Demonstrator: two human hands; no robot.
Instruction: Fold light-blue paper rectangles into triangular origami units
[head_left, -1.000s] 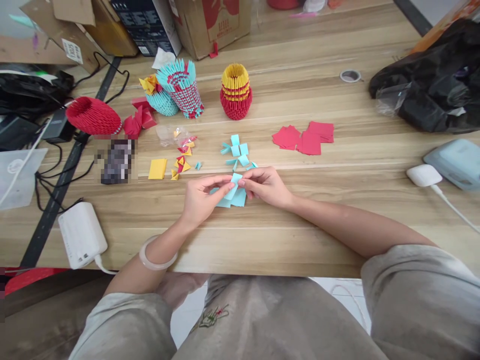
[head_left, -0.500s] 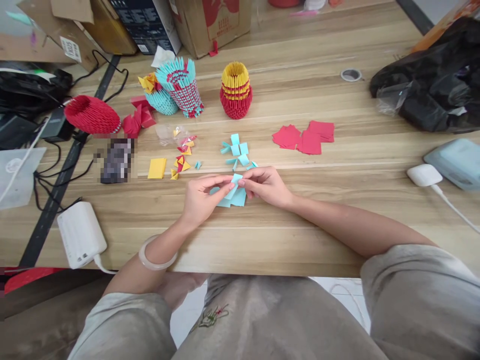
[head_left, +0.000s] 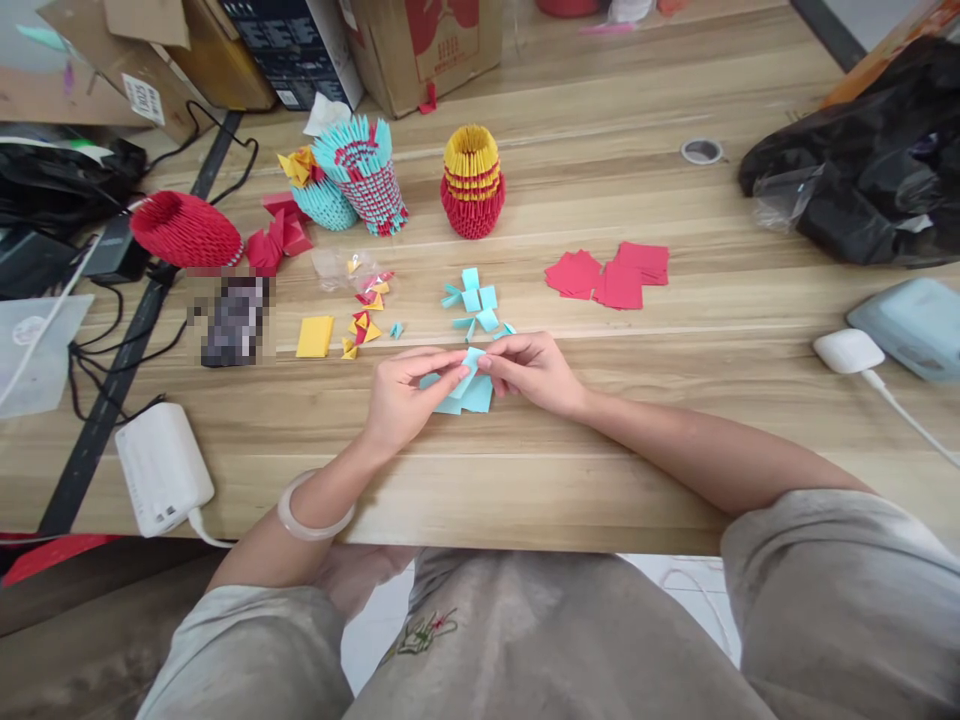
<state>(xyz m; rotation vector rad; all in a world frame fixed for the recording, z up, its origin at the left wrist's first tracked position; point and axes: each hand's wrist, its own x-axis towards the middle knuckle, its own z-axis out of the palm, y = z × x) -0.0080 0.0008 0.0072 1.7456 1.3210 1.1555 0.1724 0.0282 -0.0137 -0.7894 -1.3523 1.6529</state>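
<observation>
Between my two hands is a small light-blue paper slip (head_left: 471,362), folded. My left hand (head_left: 405,395) pinches its left side with thumb and forefinger. On the other edge, my right hand (head_left: 529,372) is closed in a pinch. Flat light-blue paper sheets (head_left: 474,398) lie on the table just under the slip, partly covered by my fingers. Beyond my hands are several folded light-blue pieces (head_left: 471,300), some standing half open. Yellow and red folded triangles (head_left: 364,327) lie to the left of them, near a yellow paper stack (head_left: 314,337).
Red paper sheets (head_left: 622,278) lie right of centre. Farther back stand a red and yellow paper vase (head_left: 472,185) and a blue and red one (head_left: 367,180). A red paper piece (head_left: 186,230) lies tilted at left. A white power bank (head_left: 163,470) and white charger (head_left: 849,350) flank my arms.
</observation>
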